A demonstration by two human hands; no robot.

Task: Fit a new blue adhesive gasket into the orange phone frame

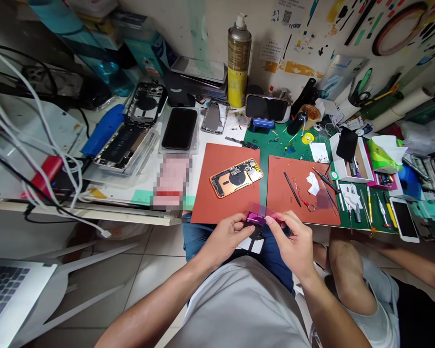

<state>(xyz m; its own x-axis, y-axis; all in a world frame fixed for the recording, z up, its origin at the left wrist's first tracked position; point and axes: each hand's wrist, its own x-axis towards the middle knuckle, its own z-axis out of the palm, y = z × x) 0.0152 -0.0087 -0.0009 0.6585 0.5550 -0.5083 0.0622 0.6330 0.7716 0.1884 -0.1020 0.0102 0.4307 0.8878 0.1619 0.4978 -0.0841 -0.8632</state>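
Observation:
A dark flat part with white areas hangs over my lap at the mat's front edge. My left hand is closed on its left side, thumb and fingers pinching it. Across its upper end lies a translucent purple film. My right hand pinches the film's right side between thumb and fingers. Beyond my hands, an opened orange phone housing rests on the left reddish-brown mat, its inner parts showing.
The right mat carries a black stick tool, a red-ringed tool and crumpled white paper. Tweezers and a white phone lie farther right. A spray can stands behind. Another person's knee is close on the right.

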